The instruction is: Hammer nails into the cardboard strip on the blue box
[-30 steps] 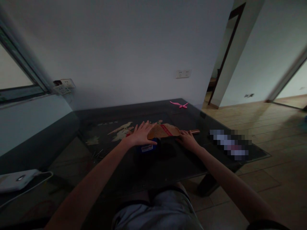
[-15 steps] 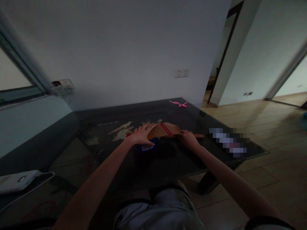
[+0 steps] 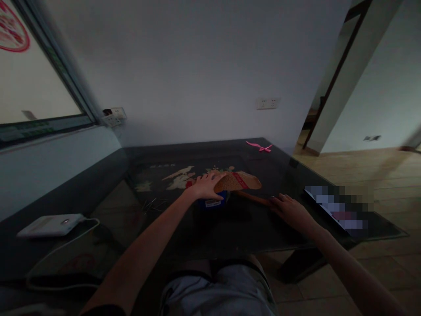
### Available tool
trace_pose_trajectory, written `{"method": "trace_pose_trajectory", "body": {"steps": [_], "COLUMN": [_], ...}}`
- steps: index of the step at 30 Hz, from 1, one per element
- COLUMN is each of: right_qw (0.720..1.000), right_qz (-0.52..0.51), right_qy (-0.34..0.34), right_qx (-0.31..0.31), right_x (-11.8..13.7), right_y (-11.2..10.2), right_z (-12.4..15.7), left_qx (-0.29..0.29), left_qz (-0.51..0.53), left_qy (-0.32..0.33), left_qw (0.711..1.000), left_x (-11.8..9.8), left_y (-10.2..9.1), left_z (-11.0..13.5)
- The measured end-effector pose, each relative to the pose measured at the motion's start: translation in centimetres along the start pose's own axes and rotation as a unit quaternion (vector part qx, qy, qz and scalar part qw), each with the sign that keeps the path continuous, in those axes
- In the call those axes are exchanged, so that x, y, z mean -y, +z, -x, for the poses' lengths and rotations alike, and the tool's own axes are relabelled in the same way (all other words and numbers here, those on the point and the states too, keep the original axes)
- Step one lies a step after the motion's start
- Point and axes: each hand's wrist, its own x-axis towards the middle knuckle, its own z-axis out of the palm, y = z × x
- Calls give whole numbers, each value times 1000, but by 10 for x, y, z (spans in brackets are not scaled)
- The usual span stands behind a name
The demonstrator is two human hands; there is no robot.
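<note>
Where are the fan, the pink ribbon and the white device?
fan (image 3: 242, 181): head view, woven blade.
pink ribbon (image 3: 260, 146): head view, its knot.
white device (image 3: 49, 224): head view, top face.

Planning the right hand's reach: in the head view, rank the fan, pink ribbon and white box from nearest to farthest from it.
1. Fan, just left of the right hand.
2. Pink ribbon, at the far edge of the table.
3. White box, far left.

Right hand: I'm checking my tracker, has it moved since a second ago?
Yes. Judged against the pink ribbon, the right hand has drawn back toward the person, away from the fan.
</note>
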Motion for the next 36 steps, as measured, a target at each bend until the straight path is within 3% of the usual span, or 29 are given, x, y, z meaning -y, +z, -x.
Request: {"method": "trace_pose_trajectory", "body": {"steps": [4, 11, 14, 16, 20, 24, 27, 30, 36], "right_qw": [999, 998, 996, 994, 992, 991, 992, 992, 991], "right_qz": [-41, -51, -84, -100, -124, -127, -122, -113, -110], "right_qy": [-12, 40, 37, 34, 33, 29, 25, 21, 19], "right_qx": [-3, -6, -9, -11, -1, 29, 34, 49, 74], "right_x": [0, 5, 14, 22, 39, 59, 75, 88, 115], "right_y": [4, 3, 4, 4, 3, -3, -7, -10, -19], "right_z": [19, 49, 57, 59, 57, 45, 34, 24, 5], "left_qx": [-9, -26, -32, -67, -149, -157, -124, -90, -57], "left_qz": [1, -10, -10, -3, -11, -50, -52, -33, 0], "left_qy": [-3, -5, -20, -37, -119, -241, -339, -383, -358], "left_qw": [1000, 1000, 999, 997, 982, 956, 931, 919, 932], "left_x": [0, 3, 9, 19, 63, 134, 186, 222, 249], "left_y": [-1, 5, -3, -14, -42, -55, -47, -30, -4], "left_z": [1, 0, 7, 18, 50, 81, 95, 99, 88]}}
